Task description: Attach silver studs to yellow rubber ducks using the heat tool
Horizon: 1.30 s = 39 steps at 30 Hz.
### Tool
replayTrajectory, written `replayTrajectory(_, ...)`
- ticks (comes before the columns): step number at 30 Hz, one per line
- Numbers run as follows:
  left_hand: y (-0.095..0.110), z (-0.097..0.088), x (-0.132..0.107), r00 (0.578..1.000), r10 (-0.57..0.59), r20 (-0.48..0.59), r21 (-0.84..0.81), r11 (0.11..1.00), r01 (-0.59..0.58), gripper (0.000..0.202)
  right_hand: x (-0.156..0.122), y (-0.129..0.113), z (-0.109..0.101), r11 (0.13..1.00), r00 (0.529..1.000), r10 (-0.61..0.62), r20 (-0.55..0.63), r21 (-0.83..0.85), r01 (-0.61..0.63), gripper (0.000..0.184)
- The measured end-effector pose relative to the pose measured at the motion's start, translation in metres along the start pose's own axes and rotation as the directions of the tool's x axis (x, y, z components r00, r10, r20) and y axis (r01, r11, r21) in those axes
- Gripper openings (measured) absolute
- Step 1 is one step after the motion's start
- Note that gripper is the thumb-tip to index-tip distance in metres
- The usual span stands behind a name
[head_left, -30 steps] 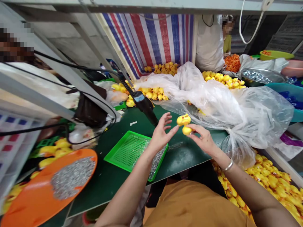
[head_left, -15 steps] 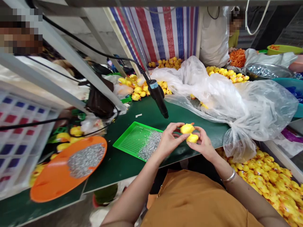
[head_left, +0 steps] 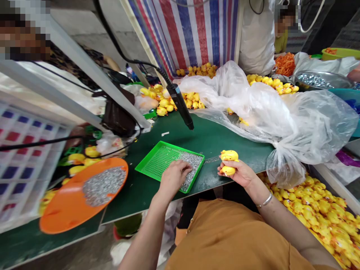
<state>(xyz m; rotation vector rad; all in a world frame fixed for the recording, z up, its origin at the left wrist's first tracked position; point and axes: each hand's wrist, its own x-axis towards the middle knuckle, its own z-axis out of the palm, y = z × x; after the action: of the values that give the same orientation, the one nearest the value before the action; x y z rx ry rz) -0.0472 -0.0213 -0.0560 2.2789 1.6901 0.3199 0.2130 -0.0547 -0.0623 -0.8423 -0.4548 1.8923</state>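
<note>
My right hand (head_left: 239,171) is closed round a yellow toy duck (head_left: 229,154), held just above the front edge of the green table. The toy shows two rounded yellow parts, one above the other. My left hand (head_left: 174,176) reaches into a green perforated tray (head_left: 152,159), its fingers pinched together at a pile of small silver screws (head_left: 194,160). Whatever lies between those fingertips is hidden. Beyond the tray, a black electric screwdriver (head_left: 181,107) hangs tip down from its cable, apart from both hands.
An orange dish (head_left: 60,210) of small metal pieces lies at the left, beside a white compartment rack (head_left: 25,168). Clear plastic bags (head_left: 253,108) cover the table's back right. Many yellow ducks (head_left: 315,210) fill a bin at my right. A person (head_left: 281,37) is at the back right.
My left hand has let go of the duck and moved left into the tray's screws. My right hand keeps the duck. The hanging screwdriver has shifted a little left and up in view.
</note>
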Motion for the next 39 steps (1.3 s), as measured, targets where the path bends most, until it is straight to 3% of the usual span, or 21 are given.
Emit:
replayTrajectory(7, -0.001, 0.004, -0.001, 0.987, -0.003, -0.160, -0.028, 1.000, -0.001, 0.017, 0.003, 0.001, 0.004, 0.999, 1.000, -0.023, -0.020, -0.045, 0.022, 0.032)
replayTrajectory(10, -0.003, 0.003, -0.002, 0.969, -0.051, -0.243, -0.132, 0.991, 0.019, 0.013, 0.001, 0.004, 0.006, 0.997, 0.999, -0.040, -0.033, -0.068, 0.038, 0.034)
replayTrajectory(14, 0.016, 0.000, -0.004, 0.967, -0.110, -0.232, -0.409, 0.912, 0.006, 0.013, -0.001, 0.008, 0.011, 0.997, 0.998, -0.030, -0.052, -0.073, 0.027, 0.041)
replayTrajectory(20, 0.053, 0.000, 0.001, 0.959, 0.142, -0.245, -0.535, 0.805, -0.256, 0.019, -0.002, 0.010, 0.015, 0.998, 0.998, 0.011, -0.064, -0.067, -0.015, 0.038)
replayTrajectory(26, 0.068, 0.000, 0.006, 0.983, 0.091, -0.160, -0.684, 0.708, -0.177, 0.017, -0.006, 0.006, 0.012, 0.995, 0.995, 0.087, -0.039, -0.043, -0.088, 0.046)
replayTrajectory(31, 0.076, 0.004, 0.010, 0.985, 0.065, -0.158, -0.729, 0.665, -0.161, 0.015, -0.004, 0.003, 0.006, 0.992, 0.993, 0.116, -0.016, -0.043, -0.116, 0.049)
replayTrajectory(39, 0.083, 0.010, 0.046, 0.985, -0.011, -0.171, -0.777, 0.616, -0.128, 0.012, 0.020, -0.011, 0.006, 0.989, 0.995, 0.103, -0.016, -0.105, -0.104, 0.045)
